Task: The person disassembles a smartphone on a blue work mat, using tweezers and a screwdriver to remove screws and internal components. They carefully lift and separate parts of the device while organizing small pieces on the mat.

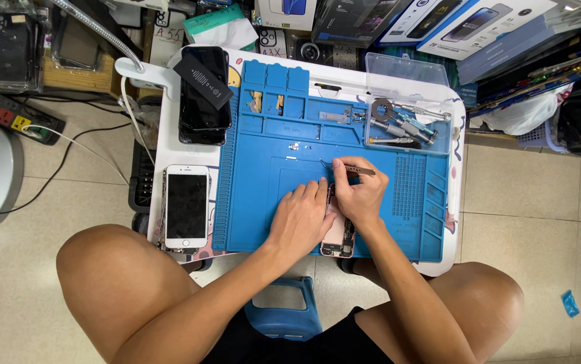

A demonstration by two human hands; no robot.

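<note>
Left hand point(302, 219) is pressing flat on the opened pink phone body point(339, 237), which is lying on the blue repair mat point(263, 195). Right hand point(361, 195) is gripping metal tweezers point(347, 168), tips pointing left (what they touch cannot be told). A white phone point(186, 205) is lying screen-up left of the mat; a clear tool tray point(408, 125) is sitting at upper right.

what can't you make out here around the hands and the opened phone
- Opened phone, head view: its upper half is hidden under the left hand and right hand.
- Tweezers: the tips are too thin to show whether they grip anything.
- Small parts in the blue mat's top compartments: too small to identify.
</note>
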